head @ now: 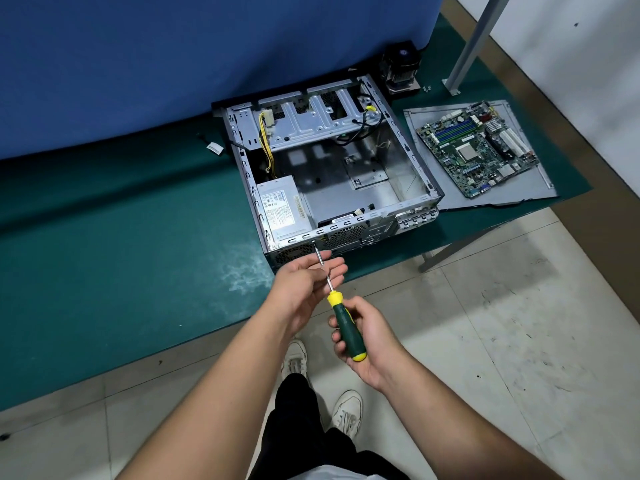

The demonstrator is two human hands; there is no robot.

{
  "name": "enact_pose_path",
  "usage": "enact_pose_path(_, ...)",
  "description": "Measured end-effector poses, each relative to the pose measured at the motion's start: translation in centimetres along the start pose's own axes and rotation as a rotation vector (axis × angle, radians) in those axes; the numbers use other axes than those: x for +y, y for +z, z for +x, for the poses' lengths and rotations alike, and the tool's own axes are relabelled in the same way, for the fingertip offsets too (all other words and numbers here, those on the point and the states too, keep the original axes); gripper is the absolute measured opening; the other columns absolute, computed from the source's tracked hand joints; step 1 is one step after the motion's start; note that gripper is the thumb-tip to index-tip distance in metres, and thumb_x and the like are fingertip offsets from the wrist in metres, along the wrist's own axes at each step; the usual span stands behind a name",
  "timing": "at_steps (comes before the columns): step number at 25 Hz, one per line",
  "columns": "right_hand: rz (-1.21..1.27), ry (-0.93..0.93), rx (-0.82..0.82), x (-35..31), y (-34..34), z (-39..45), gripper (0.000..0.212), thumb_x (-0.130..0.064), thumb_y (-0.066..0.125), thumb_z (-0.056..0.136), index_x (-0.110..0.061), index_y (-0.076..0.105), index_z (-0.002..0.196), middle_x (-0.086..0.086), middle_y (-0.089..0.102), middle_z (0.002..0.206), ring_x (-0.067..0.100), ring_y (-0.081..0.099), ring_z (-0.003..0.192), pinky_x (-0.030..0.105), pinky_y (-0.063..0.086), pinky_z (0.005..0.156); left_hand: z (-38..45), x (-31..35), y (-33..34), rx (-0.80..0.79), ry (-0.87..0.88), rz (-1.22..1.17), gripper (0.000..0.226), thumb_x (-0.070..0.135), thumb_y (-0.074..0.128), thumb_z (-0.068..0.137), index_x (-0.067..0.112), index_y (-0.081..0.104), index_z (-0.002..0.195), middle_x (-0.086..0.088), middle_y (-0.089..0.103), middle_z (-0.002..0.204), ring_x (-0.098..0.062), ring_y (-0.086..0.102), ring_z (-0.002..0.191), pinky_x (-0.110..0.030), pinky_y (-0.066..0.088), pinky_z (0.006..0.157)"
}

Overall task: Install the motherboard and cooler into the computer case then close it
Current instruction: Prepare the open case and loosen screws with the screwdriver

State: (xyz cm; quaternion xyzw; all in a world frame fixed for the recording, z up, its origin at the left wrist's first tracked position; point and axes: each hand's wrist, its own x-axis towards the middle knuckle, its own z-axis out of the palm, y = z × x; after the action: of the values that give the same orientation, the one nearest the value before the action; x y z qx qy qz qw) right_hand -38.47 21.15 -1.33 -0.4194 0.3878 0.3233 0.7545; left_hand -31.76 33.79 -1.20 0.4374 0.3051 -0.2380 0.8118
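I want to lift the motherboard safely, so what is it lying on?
The motherboard lies on a flat grey panel, which rests on the green mat. The panel shows around every edge. What lies directly beneath the board is covered.

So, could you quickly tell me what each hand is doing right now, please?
Left hand: open, palm up, fingers under the screwdriver shaft.
Right hand: grips the screwdriver handle.
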Motion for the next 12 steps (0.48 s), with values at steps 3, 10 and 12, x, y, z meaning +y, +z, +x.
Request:
enact_pose_path(3, -0.087, -0.145, 0.028, 1.0, -0.5, -0.1, 0.024, -0.030, 0.063, 0.100, -0.006, 0.067, 0.099, 0.009, 0.068, 0.080, 0.018, 0.060, 0.057, 0.025, 0.050, 0.052, 0.3, 0.2, -0.1, 0.083, 0.045, 0.117, 0.025, -0.013, 0.063, 0.091, -0.004, 0.063, 0.115, -0.015, 0.079, 0.096, -0.023, 0.078, 0.086, -0.032, 0.063, 0.075)
enact_pose_path(10, -0.093, -0.173, 0.090, 1.0, -0.4, -0.3, 0.017, -0.025, 0.075, 0.090, -0.010, 0.068, 0.088, 0.005, 0.066, 0.074, 0.012, 0.055, 0.056, 0.021, 0.038, 0.047, 0.7, 0.0, 1.7, 0.172, 0.076, 0.092, 0.023, -0.005, 0.063, 0.096, 0.008, 0.055, 0.112, -0.012, 0.072, 0.095, -0.025, 0.073, 0.081, -0.038, 0.062, 0.071)
enact_pose_path(12, -0.007, -0.013, -0.038, 0.4, -0.3, -0.6, 0.028, -0.038, 0.069, 0.091, -0.011, 0.073, 0.082, 0.007, 0.068, 0.077, 0.011, 0.052, 0.054, 0.019, 0.033, 0.042, 0.5, 0.3, 1.2, 0.063, 0.015, 0.021, 0.027, -0.010, 0.049, 0.099, 0.006, 0.054, 0.120, -0.017, 0.076, 0.104, -0.030, 0.076, 0.091, -0.042, 0.064, 0.076)
